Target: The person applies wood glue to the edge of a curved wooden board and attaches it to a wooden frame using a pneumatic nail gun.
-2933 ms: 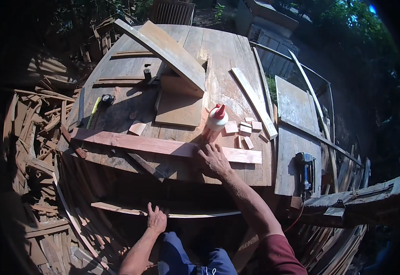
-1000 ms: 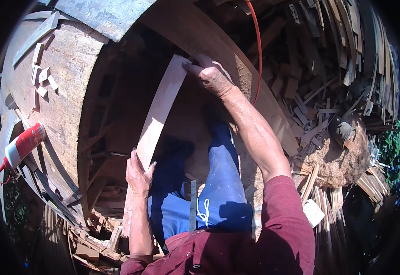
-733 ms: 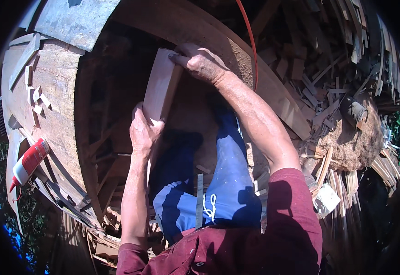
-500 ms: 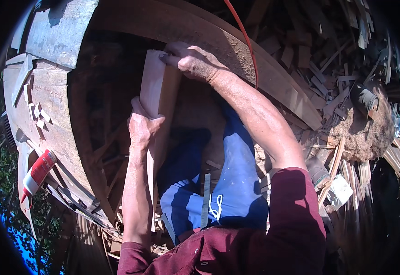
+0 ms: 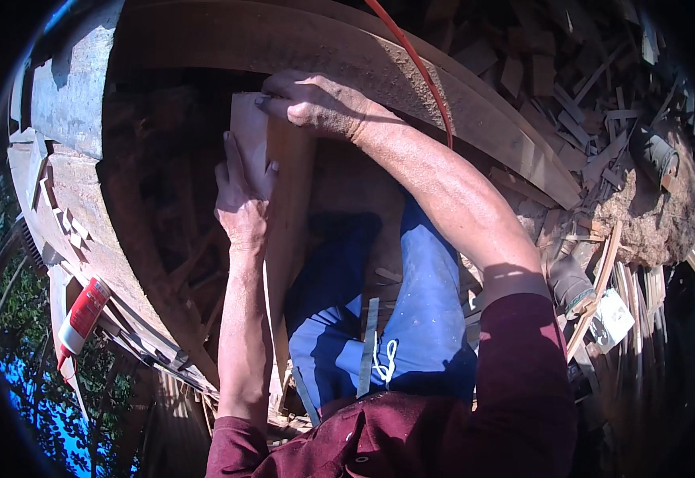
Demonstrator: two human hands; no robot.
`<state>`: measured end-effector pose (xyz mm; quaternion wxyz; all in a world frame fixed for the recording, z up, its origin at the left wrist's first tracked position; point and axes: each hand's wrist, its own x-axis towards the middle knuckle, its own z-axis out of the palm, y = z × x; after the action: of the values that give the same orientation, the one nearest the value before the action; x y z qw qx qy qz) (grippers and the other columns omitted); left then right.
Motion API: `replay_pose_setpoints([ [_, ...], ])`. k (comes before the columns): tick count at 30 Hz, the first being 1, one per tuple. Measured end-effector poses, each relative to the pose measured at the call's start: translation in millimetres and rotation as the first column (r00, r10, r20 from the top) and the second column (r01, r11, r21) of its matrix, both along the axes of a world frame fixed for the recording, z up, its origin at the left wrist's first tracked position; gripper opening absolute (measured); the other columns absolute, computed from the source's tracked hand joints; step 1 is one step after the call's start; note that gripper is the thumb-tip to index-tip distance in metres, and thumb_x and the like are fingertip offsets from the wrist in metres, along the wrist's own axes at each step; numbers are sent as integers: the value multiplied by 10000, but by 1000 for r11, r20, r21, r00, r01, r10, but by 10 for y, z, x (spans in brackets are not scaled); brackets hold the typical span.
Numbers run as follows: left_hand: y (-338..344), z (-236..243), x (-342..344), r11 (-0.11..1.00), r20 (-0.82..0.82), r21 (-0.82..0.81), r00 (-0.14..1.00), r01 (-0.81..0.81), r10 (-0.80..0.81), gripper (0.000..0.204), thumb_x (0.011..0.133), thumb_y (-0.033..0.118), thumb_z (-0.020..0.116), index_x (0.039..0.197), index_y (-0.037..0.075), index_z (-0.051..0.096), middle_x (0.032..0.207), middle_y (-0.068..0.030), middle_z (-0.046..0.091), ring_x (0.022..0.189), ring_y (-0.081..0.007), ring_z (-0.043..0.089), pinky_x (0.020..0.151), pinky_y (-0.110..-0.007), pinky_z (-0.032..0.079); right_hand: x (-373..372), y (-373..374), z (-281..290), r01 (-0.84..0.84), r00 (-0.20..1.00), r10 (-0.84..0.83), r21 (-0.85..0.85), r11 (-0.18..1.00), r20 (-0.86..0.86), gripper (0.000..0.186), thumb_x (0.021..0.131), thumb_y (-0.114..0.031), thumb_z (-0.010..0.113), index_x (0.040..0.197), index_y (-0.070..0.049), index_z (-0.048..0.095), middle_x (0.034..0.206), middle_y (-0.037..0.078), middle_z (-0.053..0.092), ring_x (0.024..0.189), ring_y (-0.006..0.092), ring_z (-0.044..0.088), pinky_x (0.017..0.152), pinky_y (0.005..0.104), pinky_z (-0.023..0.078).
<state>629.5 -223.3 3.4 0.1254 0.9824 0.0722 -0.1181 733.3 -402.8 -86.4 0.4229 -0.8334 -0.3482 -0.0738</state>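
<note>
From where I stand, the person has the wooden board in 2 hands, slanting up from beside the legs, its far end just short of the long curved plank. The right hand grips that end at the corner, thumb on the pale face and the other fingers mostly out of my sight. The left hand is lower down, its fingers spread narrowly across the board, holding it with the thumb on the other side.

What's changed: 1 second ago the board leaned more to the right and showed mainly its broad face; now it's steeper, and the shaded side shows as well. The left hand has also slid up, so the 2 hands sit close together. To me that looks like a surer hold on the far end, with the lower part left freer.

Off to the left, the red and white bottle rests on the wooden surface, near some small blocks.
</note>
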Motion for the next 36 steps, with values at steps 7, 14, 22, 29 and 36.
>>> replay_pose_setpoints([
  [7, -12, -117, 108, 986, 147, 4, 975, 168, -167, 663, 908, 284, 731, 1519, 268, 473, 1176, -205, 575, 960, -381, 679, 757, -463, 586, -72, -24, 56, 20, 994, -17, 22, 1000, -104, 290, 905, -65, 615, 1177, -107, 706, 1151, 144, 684, 1038, 316, 703, 854, 381, 613],
  [14, -76, -145, 96, 991, 111, 4, 985, 132, -132, 681, 883, 279, 740, 1510, 302, 473, 1213, -224, 561, 987, -403, 674, 769, -484, 581, -156, -66, 15, 125, 941, -79, 120, 985, -330, 269, 882, -44, 634, 1128, -86, 733, 1116, 125, 729, 1036, 289, 709, 857, 364, 602],
  [22, -69, -169, 101, 985, 119, 94, 980, 148, -158, 690, 894, 295, 727, 1524, 315, 445, 1195, -228, 560, 982, -409, 670, 758, -488, 582, -16, -35, -7, 156, 891, -16, 273, 949, -455, 247, 918, -81, 672, 1157, -88, 731, 1065, 113, 742, 1025, 271, 712, 900, 356, 571],
  [29, -134, -100, 67, 988, 103, 88, 986, 124, -133, 659, 908, 298, 714, 1514, 302, 454, 1235, -246, 555, 1018, -428, 663, 790, -501, 577, -102, -26, -113, 302, 789, -19, 361, 882, -614, 171, 880, -64, 718, 1043, -58, 769, 998, 95, 737, 976, 239, 707, 866, 330, 557],
  [36, -161, -128, 87, 990, 73, 89, 991, 105, -112, 663, 907, 307, 710, 1520, 304, 456, 1259, -251, 553, 1067, -431, 652, 831, -496, 567, -84, -23, -293, 329, 776, 81, 511, 794, -626, 185, 820, -35, 779, 1005, -45, 775, 946, 77, 725, 935, 202, 695, 851, 321, 546],
])
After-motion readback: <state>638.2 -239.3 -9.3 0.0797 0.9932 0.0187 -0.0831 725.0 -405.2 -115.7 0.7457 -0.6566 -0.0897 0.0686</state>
